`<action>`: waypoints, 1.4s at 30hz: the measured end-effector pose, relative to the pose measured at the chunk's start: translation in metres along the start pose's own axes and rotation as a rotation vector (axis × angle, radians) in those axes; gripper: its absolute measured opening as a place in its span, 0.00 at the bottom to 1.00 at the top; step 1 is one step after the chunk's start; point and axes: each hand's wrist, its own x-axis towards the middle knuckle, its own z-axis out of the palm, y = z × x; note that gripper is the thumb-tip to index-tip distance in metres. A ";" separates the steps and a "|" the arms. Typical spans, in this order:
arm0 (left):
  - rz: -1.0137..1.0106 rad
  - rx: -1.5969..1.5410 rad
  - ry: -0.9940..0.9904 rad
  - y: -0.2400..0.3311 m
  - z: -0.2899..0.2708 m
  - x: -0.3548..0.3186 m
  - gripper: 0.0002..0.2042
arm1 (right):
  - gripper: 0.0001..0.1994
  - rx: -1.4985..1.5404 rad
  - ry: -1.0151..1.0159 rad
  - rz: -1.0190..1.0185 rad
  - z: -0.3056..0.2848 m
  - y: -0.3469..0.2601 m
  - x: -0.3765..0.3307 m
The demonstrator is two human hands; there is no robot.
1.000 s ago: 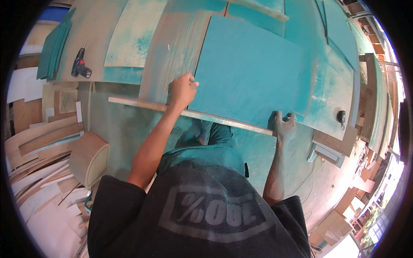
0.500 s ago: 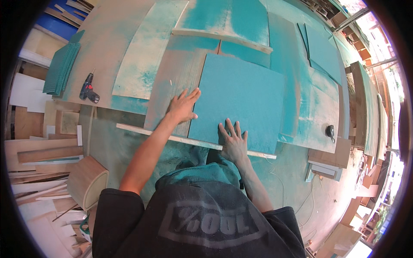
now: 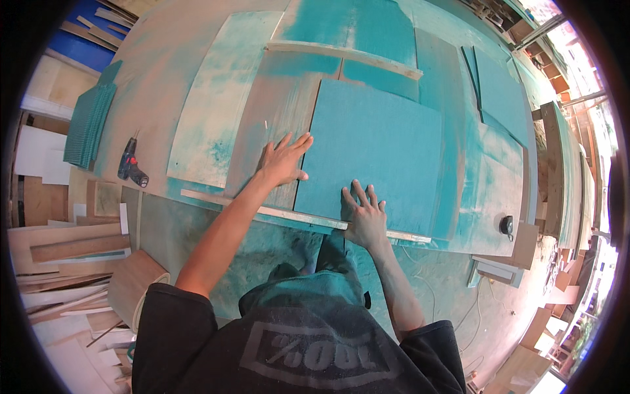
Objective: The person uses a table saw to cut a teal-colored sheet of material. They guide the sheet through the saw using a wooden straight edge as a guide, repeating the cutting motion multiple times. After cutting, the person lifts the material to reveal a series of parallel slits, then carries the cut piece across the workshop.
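A flat blue-teal panel (image 3: 380, 138) lies on a larger dust-streaked board (image 3: 282, 98) on the worktable. My left hand (image 3: 285, 161) is open at the panel's left edge, fingers spread, its palm over the board and its fingertips reaching the panel. Over the panel's near edge, my right hand (image 3: 365, 218) lies with fingers apart, its wrist crossing a narrow wooden strip (image 3: 298, 216). This strip runs along the near side of the board. A second wooden strip (image 3: 348, 56) crosses behind the panel.
A black and red cordless drill (image 3: 132, 164) lies at the left, near a stack of teal panels (image 3: 90, 128). More teal panels (image 3: 500, 92) rest at the far right. A small black tool (image 3: 506, 226) sits near the right front edge. Wood offcuts (image 3: 79, 253) are piled at lower left.
The blue-teal panel, its board and the near strip have slid away from me across the table. The strip, earlier sticking out past the table edge, now sits near it. Both hands moved along with them.
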 end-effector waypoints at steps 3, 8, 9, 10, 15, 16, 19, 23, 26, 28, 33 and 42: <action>0.008 0.038 0.016 -0.005 -0.016 0.029 0.53 | 0.53 0.026 -0.005 0.000 -0.014 0.010 0.028; 0.002 0.156 0.077 -0.008 -0.040 0.075 0.52 | 0.55 -0.001 -0.024 0.003 -0.030 0.028 0.076; 0.000 0.167 0.075 -0.009 -0.045 0.083 0.52 | 0.54 -0.026 -0.032 0.004 -0.031 0.031 0.085; -0.002 0.180 0.078 -0.012 -0.052 0.093 0.52 | 0.54 -0.051 -0.034 0.005 -0.035 0.034 0.096; 0.007 0.190 0.063 -0.017 -0.085 0.142 0.52 | 0.55 -0.057 -0.041 0.030 -0.058 0.052 0.148; 0.001 0.180 0.047 -0.018 -0.091 0.152 0.52 | 0.55 -0.059 -0.035 0.030 -0.061 0.057 0.160; -0.006 0.220 0.058 -0.024 -0.112 0.190 0.53 | 0.56 -0.045 -0.045 0.048 -0.075 0.069 0.198; 0.013 0.223 0.066 -0.037 -0.138 0.249 0.54 | 0.57 -0.056 -0.062 0.056 -0.097 0.090 0.252; -0.015 0.236 0.039 -0.043 -0.164 0.293 0.54 | 0.58 -0.065 -0.078 0.045 -0.109 0.107 0.297; -0.037 0.284 0.011 -0.042 -0.178 0.328 0.55 | 0.59 -0.071 -0.074 0.069 -0.115 0.119 0.326; -0.065 0.315 0.007 -0.052 -0.216 0.392 0.56 | 0.59 -0.007 -0.036 0.108 -0.125 0.143 0.381; -0.041 0.370 -0.014 -0.052 -0.220 0.395 0.56 | 0.52 -0.040 -0.008 0.039 -0.124 0.142 0.375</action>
